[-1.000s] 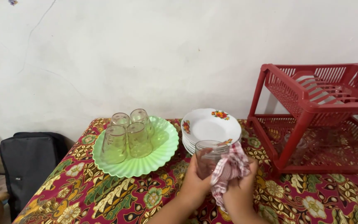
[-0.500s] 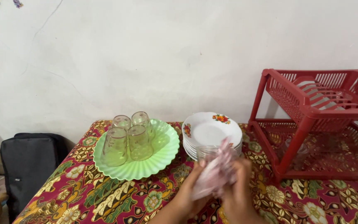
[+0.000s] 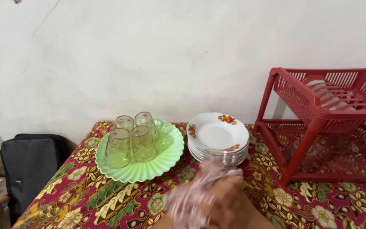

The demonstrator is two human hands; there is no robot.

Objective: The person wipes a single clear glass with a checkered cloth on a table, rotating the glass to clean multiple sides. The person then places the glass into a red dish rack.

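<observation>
While the bag (image 3: 29,163) sits unmoved off the table's left edge, all the change is at your hands. On the cloth (image 3: 106,199), the green plate (image 3: 166,154) holds the same 4 upturned glasses (image 3: 130,142), none added or taken. Next right, the stack of white plates (image 3: 217,133) is also as it was.

1.0 s ago you held a glass upright just in front of that stack, left hand round it, right hand pressing the checked rag against it. Now both hands have dropped low and toward you, motion-blurred. The rag (image 3: 191,199) smears across the left hand, which I can't make out, so can't tell its grip. Your right hand (image 3: 229,203) looks closed around the rag and the glass (image 3: 225,159); only the glass rim peeks out above the hands, just in front of the plates. My read: you're mid-wipe, turning the glass fast, drying not finished.

Far right, the red rack (image 3: 314,114) holds plates up top, and a clear glass sits on its lower shelf, unchanged.
</observation>
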